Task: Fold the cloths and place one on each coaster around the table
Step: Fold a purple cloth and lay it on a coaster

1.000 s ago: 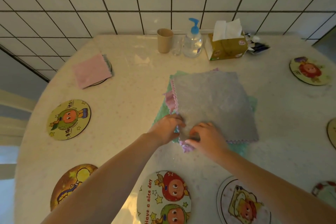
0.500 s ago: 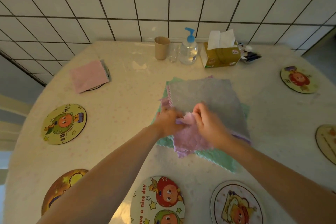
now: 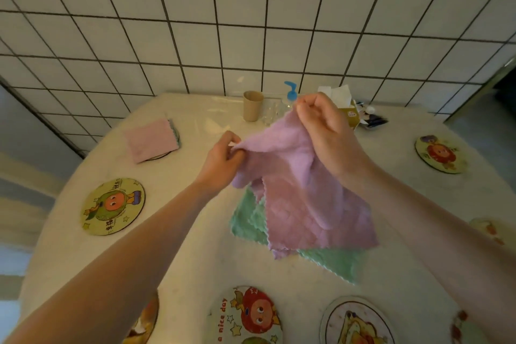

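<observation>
Pinching purple cloth (image 3: 307, 204) | left hand (image 3: 220, 162) low | right hand (image 3: 324, 126) raised

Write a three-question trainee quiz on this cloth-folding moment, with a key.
1. True or false: both hands pinch the lilac fleecy cloth above the round pale table.
2. Which hand holds its corner higher: left hand or right hand?
3. What lies on the far-left round coaster?
A. folded pink cloth
B. green cloth
C. nothing

Key: 1 true; 2 right; 3 A.
</observation>
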`<state>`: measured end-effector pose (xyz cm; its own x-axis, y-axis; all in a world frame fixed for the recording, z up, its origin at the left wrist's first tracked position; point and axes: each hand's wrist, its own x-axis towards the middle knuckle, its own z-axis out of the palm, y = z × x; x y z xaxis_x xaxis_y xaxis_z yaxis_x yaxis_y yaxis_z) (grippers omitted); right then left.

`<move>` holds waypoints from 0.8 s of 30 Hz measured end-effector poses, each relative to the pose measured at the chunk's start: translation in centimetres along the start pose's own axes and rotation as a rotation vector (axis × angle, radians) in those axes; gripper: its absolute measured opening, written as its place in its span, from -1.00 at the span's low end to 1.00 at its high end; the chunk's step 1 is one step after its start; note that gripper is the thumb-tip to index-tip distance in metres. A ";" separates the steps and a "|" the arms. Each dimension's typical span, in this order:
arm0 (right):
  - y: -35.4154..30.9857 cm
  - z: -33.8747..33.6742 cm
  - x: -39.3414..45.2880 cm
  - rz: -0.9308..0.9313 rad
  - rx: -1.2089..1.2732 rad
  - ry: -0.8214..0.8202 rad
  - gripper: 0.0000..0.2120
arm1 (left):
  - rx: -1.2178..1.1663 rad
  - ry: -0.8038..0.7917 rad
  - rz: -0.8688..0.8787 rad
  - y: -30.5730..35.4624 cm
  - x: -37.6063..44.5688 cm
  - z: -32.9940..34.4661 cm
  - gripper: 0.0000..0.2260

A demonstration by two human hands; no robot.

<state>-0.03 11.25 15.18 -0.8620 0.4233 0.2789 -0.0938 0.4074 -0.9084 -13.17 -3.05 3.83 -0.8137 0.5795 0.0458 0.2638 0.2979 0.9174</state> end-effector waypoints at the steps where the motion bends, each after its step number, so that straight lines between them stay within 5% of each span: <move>1: -0.3 0.4 0.3 0.048 0.047 -0.057 -0.82 | -0.002 -0.012 0.002 -0.2 -0.5 -2.0 -0.89; 5: 0.3 1.9 1.2 0.272 0.154 -0.340 -0.85 | 0.138 -0.135 -0.029 -1.8 -2.6 -10.1 -0.90; 9: 1.5 6.0 2.6 0.402 0.058 -0.339 -0.91 | 0.267 -0.278 -0.130 -2.0 -4.8 -18.7 -0.73; 12: 2.2 8.4 4.0 0.392 -0.155 -0.326 -0.89 | 0.306 -0.406 -0.247 -1.9 -4.9 -23.1 -0.88; 16: 2.3 11.8 6.2 0.237 -0.302 -0.160 -0.82 | 0.693 -0.070 -0.169 -3.6 -3.8 -27.3 -0.90; 20: 1.6 13.6 5.8 -0.176 -0.301 0.083 -0.89 | 0.709 0.393 0.137 -2.6 -5.0 -28.0 -0.97; 24: 2.4 14.1 2.5 -0.394 -0.359 -0.050 -0.87 | 0.700 0.277 0.187 -4.8 -8.5 -27.7 -0.75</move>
<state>-9.45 1.92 9.28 -0.8193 0.1467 0.5543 -0.2464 0.7827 -0.5715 -21.92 -30.45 10.00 -0.7990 0.4841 0.3567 0.6003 0.6772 0.4255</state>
